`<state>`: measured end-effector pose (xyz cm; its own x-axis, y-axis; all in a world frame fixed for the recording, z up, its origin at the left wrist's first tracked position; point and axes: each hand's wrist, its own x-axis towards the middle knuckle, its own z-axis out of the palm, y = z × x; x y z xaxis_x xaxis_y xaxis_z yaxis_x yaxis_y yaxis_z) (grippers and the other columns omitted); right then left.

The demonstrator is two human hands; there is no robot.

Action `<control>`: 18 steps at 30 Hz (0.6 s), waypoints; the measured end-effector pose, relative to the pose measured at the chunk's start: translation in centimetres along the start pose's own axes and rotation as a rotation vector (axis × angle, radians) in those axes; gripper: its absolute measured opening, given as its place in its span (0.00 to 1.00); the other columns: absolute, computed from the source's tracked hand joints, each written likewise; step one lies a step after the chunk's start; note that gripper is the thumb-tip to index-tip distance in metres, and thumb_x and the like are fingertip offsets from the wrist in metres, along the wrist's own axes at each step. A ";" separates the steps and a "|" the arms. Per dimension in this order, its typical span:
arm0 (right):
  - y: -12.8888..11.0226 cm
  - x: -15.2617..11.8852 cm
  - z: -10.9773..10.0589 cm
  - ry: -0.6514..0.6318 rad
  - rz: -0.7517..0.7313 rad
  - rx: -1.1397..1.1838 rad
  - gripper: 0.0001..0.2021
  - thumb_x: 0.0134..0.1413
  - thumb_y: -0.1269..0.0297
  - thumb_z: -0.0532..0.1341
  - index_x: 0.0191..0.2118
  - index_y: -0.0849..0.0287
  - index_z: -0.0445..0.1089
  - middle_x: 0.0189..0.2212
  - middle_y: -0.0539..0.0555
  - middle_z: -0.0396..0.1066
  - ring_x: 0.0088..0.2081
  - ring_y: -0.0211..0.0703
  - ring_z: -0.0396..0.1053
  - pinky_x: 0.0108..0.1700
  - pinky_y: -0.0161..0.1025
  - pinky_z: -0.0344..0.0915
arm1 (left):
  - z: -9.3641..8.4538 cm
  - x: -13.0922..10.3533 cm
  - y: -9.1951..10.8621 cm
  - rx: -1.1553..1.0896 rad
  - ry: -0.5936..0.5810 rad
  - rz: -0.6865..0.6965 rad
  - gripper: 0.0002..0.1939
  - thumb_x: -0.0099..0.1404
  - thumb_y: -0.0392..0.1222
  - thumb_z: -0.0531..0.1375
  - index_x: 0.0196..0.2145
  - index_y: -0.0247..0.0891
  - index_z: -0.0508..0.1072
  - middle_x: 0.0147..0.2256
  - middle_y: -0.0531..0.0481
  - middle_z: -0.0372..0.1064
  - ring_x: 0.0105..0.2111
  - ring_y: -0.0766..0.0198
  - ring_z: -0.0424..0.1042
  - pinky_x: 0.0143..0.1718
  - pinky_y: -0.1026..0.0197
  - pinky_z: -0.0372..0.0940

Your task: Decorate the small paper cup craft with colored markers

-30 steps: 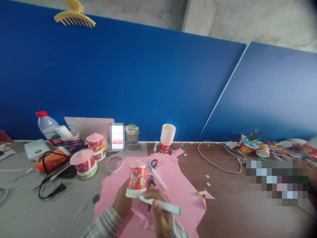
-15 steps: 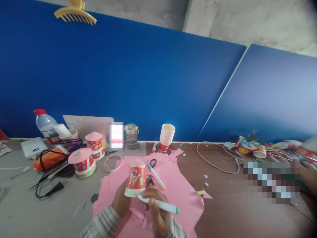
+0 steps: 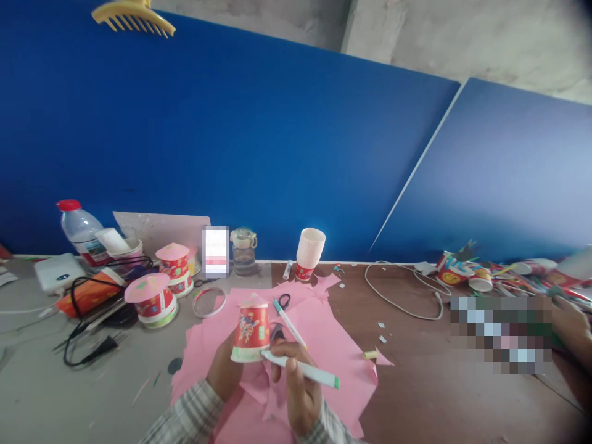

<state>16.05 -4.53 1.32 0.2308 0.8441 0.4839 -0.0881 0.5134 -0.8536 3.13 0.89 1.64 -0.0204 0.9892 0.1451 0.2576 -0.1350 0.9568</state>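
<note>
My left hand (image 3: 227, 368) grips an upside-down red paper cup (image 3: 253, 327) from behind; most of its fingers are hidden. The cup has a printed figure, a pale green band along its wide rim and pink paper on top. In my right hand (image 3: 298, 385) is a white marker (image 3: 312, 373) with a green end, its tip at the cup's lower right rim. Beneath both hands lie pink paper sheets (image 3: 328, 345). Just beyond the cup, another white marker (image 3: 290, 322) and scissors (image 3: 283, 301) rest on the paper.
Two decorated cups with pink tops (image 3: 150, 302) stand at the left, near a black plug cable (image 3: 108, 346). A stack of paper cups (image 3: 309, 253) and a water jar (image 3: 243, 251) stand by the blue partition (image 3: 259, 135). At the right edge another person's hand (image 3: 571, 324) shows.
The marker in my right hand has shifted slightly right along the cup's rim. The view has moved a little, and the other person's hand reaches farther in from the right.
</note>
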 end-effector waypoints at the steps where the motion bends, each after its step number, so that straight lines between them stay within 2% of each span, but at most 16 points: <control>1: 0.0 0.0 0.0 0.004 0.006 -0.001 0.18 0.55 0.53 0.52 0.31 0.59 0.74 0.14 0.47 0.64 0.17 0.42 0.66 0.19 0.37 0.65 | 0.0 0.0 0.1 -0.006 0.008 0.010 0.15 0.42 0.55 0.53 0.16 0.43 0.70 0.19 0.53 0.72 0.24 0.57 0.69 0.28 0.56 0.66; 9: 0.0 0.0 0.1 0.010 0.043 -0.007 0.17 0.55 0.53 0.52 0.32 0.59 0.73 0.14 0.47 0.65 0.17 0.41 0.65 0.20 0.37 0.65 | 0.1 0.0 -0.3 -0.002 0.029 0.033 0.15 0.43 0.54 0.53 0.17 0.41 0.70 0.19 0.53 0.73 0.24 0.57 0.69 0.27 0.56 0.66; 18: -0.2 0.2 0.1 0.020 0.033 -0.025 0.17 0.54 0.53 0.52 0.32 0.59 0.73 0.14 0.47 0.67 0.16 0.42 0.65 0.20 0.36 0.65 | 0.0 0.1 -1.3 0.040 0.044 0.064 0.17 0.44 0.55 0.53 0.23 0.42 0.72 0.26 0.50 0.75 0.28 0.55 0.70 0.31 0.55 0.66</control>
<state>15.98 -4.44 1.63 0.2474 0.8574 0.4513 -0.0715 0.4806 -0.8740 2.81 1.17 0.45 -0.0445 0.9750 0.2175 0.2984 -0.1949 0.9343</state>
